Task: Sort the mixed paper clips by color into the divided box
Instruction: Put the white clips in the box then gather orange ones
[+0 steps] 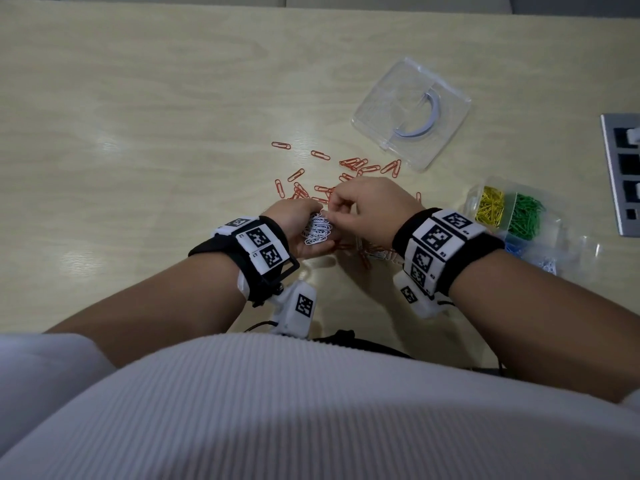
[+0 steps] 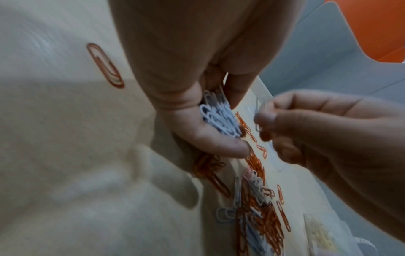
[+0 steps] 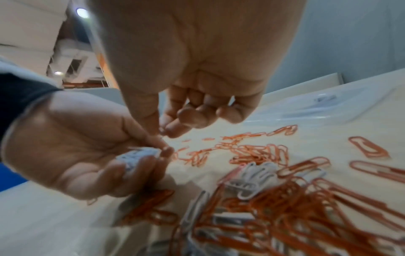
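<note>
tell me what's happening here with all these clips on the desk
A person is sorting paper clips by colour at a pale wooden table. The left hand cups a small heap of white paper clips, and the right hand pinches one more thin clip right beside it. Orange paper clips and a few white ones still lie loose on the table. The clear divided plastic box at the right already holds yellow clips and green clips; its clear lid lies apart.
</note>
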A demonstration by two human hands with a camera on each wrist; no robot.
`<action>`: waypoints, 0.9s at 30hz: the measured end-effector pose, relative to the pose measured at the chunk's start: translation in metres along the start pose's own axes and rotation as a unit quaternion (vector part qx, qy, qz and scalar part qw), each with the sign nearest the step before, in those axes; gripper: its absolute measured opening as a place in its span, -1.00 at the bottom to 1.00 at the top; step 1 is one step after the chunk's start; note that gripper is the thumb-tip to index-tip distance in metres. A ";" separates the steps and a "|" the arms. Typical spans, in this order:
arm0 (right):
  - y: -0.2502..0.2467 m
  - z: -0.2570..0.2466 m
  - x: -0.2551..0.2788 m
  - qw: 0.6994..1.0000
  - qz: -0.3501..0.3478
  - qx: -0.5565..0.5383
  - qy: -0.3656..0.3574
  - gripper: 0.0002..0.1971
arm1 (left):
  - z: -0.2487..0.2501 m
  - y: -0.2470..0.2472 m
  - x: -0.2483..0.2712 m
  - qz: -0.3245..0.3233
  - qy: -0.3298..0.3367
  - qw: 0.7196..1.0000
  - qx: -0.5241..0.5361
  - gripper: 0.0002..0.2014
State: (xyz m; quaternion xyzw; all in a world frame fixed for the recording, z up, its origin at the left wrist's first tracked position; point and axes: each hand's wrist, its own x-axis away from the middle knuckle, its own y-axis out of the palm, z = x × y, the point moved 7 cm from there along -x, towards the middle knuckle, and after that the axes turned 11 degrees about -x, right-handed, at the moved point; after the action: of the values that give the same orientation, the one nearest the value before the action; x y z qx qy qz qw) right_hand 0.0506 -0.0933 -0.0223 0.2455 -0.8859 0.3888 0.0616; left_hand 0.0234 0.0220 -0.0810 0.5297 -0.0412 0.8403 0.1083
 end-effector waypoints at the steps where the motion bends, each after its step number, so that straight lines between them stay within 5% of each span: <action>1: 0.004 -0.004 0.002 0.999 -0.025 -0.013 -0.016 -0.93 | 0.000 0.001 0.001 0.000 -0.001 1.000 0.002 -0.78; 5: 0.000 0.005 0.014 0.999 0.036 -0.018 0.005 -0.85 | 0.000 0.009 0.001 -0.028 -0.011 0.999 0.016 -0.73; 9: 0.008 0.023 0.025 0.979 0.005 0.169 0.109 -0.78 | -0.002 0.012 0.003 -0.045 -0.009 0.999 0.013 -0.63; 17: 0.019 0.017 0.025 0.964 0.006 0.253 0.080 -0.79 | -0.007 0.006 0.015 -0.025 -0.005 1.000 -0.011 -0.64; 21: 0.005 0.013 0.030 0.984 0.046 0.150 0.083 -0.85 | -0.012 0.007 0.016 -0.030 -0.011 0.999 -0.021 -0.61; 24: -0.001 -0.007 0.036 0.997 0.079 0.017 0.019 -0.89 | -0.014 0.012 0.016 -0.038 -0.006 0.999 -0.032 -0.69; 27: 0.005 -0.019 0.043 0.998 0.056 -0.002 -0.027 -0.86 | -0.013 0.020 0.018 -0.045 0.009 0.999 -0.026 -0.76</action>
State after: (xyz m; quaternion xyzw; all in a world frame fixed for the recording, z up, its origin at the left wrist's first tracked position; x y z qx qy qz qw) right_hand 0.0089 -0.0937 0.0000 0.2061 -0.9002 0.3832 0.0158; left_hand -0.0001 0.0075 -0.0696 0.5208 -0.0383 0.8376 0.1602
